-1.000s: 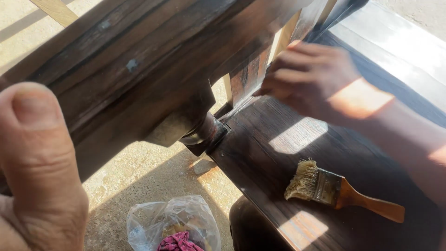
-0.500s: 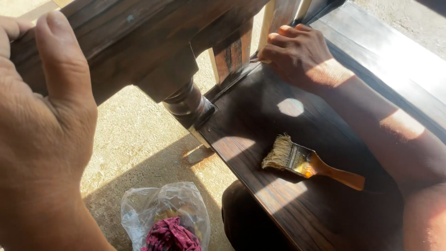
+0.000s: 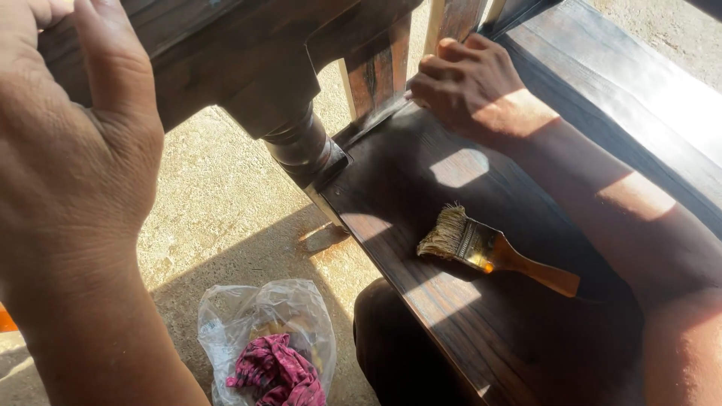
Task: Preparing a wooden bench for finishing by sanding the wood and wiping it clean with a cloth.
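Left grip point(image 3: 75, 158) wraps the dark top rail point(image 3: 195, 45) of the wooden furniture piece, thumb laid up over the edge and palm pressed to the wood, so it is closed on that rail. Right grip point(image 3: 470, 86) sits at the far end of the dark stained surface point(image 3: 526, 323), fingers curled and narrow against the base of a slat point(image 3: 380, 68); whether they pinch something small I cannot tell.

Judging by colour, the stain looks laid on across the surface, rail, slat and turned post point(image 3: 304, 146), though a pale unstained strip shows beside the slat. The paintbrush point(image 3: 492, 252) lies apart from both hands on the surface, bristles toward the post. On the ground below sits a clear plastic bag point(image 3: 263, 331) with a pink cloth point(image 3: 274, 372).

Compared with half a second ago, the left hand sits further along the rail, the right has barely shifted, and the brush lies as it did.
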